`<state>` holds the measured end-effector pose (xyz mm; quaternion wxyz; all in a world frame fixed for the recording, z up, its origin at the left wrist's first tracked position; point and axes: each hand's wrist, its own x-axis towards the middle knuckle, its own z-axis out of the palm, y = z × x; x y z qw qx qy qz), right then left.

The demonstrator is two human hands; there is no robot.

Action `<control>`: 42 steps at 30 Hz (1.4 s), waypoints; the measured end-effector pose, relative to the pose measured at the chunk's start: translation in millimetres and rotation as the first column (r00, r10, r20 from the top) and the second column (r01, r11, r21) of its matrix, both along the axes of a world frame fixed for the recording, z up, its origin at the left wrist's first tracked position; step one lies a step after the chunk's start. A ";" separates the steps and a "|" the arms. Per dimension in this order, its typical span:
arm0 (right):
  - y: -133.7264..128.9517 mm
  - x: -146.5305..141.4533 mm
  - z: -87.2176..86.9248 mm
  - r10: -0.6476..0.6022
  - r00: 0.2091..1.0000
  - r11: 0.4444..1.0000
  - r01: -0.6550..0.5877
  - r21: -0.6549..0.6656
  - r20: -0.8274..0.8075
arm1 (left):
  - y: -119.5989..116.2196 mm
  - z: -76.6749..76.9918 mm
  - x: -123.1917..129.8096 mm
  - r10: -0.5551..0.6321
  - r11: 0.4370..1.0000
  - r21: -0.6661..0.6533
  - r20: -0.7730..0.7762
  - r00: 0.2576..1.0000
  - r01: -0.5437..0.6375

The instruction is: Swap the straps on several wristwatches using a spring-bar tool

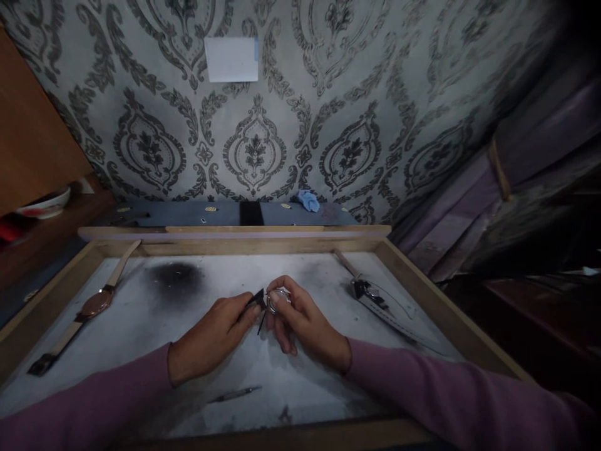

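Note:
My left hand (216,331) pinches a dark watch strap (256,299) between thumb and fingers, over the middle of the tray. Close against its end, my right hand (307,322) grips a round silver watch case (278,302), partly covered by the fingers. Whether the strap and case are joined, I cannot tell. A slim pen-like metal tool (235,394) lies on the white tray floor below my left hand. Left of my hands rests a watch (96,304) with a copper-coloured face and a pale strap. Another watch (370,291) with dark parts and straps lies to the right.
A wooden rim (282,246) surrounds the shallow tray. Behind it, a blue cloth surface (188,213) holds a crumpled light-blue cloth (308,200). Patterned wallpaper carries a white card (232,59). A bowl (47,203) stands at left; a tied purple curtain (474,200) hangs at right.

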<state>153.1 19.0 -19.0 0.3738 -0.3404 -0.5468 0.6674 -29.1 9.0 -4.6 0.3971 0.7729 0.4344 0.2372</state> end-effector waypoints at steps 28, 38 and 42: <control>2.8 -0.3 1.3 -0.014 0.998 0.996 0.009 -0.087 -0.062 | 1.1 6.0 1.8 0.037 0.998 -0.056 0.076 0.996 -0.032; 5.5 2.3 3.3 0.056 0.994 0.992 -0.066 -0.108 -0.094 | 3.4 6.6 -2.0 0.064 0.983 -0.181 0.195 0.979 -0.028; 7.7 3.8 0.5 0.101 0.988 0.986 -0.114 -0.120 -0.115 | 4.7 6.7 -1.9 0.035 0.990 -0.143 0.184 0.982 -0.009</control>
